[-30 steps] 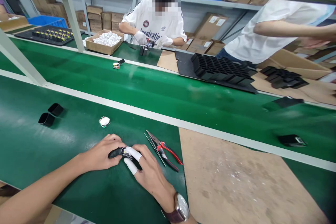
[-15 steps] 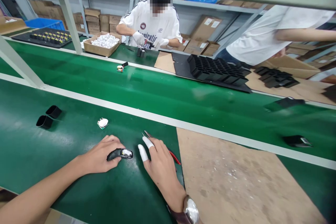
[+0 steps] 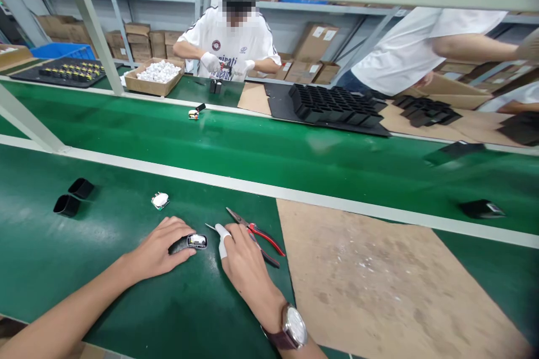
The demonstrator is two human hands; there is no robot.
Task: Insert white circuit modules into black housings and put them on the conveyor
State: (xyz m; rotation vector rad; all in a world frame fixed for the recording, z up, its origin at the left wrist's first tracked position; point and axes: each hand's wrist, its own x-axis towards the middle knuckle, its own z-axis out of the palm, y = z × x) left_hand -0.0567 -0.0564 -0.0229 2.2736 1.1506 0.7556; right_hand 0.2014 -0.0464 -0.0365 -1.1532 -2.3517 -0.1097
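My left hand (image 3: 162, 244) is closed around a small black plastic housing (image 3: 189, 247), its open end facing right. White and metallic parts show inside that opening. My right hand (image 3: 242, 252), with white finger cots on the thumb and index finger, pinches a thin pointed metal tool (image 3: 210, 228). The tool's tip points left toward the housing, apart from it; the rest is hidden by the fingers. Just beyond the right hand lie red-and-black long-nose pliers (image 3: 252, 228). A small circuit board with a white top (image 3: 160, 200) rests beyond the left hand.
Two black housings (image 3: 67, 206) stand at the left. A cardboard sheet (image 3: 357, 275) covers the bench at right. Past a pale rail (image 3: 168, 169) runs a green conveyor belt (image 3: 252, 140) carrying black parts (image 3: 482, 209). Across it, a gloved co-worker (image 3: 227, 39) handles something; another person stands at right.
My right hand has moved from over the pliers, uncovering them, and its fingers have come together on the thin tool. The housing's opening has turned somewhat toward me. The view has shifted slightly.
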